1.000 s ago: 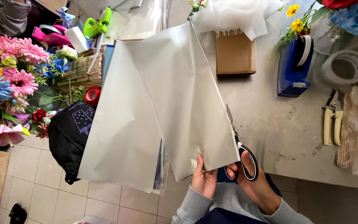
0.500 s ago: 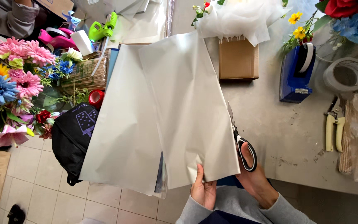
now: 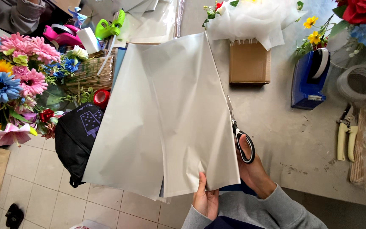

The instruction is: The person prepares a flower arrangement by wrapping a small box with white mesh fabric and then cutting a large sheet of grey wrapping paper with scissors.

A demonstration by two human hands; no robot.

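Observation:
A large sheet of pale grey wrapping paper [image 3: 170, 118] hangs folded over the table's edge. My left hand [image 3: 205, 198] pinches its near bottom edge from below. My right hand [image 3: 253, 167] grips black-handled scissors [image 3: 238, 133], whose blades run up along the paper's right edge. The thumb sits through one handle loop. Grey sleeves cover both my forearms.
A brown cardboard box [image 3: 250, 62] with white tissue and flowers stands behind the paper. A blue tape dispenser [image 3: 309, 80], a tape roll [image 3: 360, 82] and yellow-handled pruners [image 3: 347, 135] lie to the right. Artificial flowers [image 3: 13, 72], a green glue gun [image 3: 109, 27] and a black bag [image 3: 79, 138] are at the left.
The scissors have moved farther up along the paper's right edge, and my left hand has shifted slightly along the bottom edge. The camera has come a little closer.

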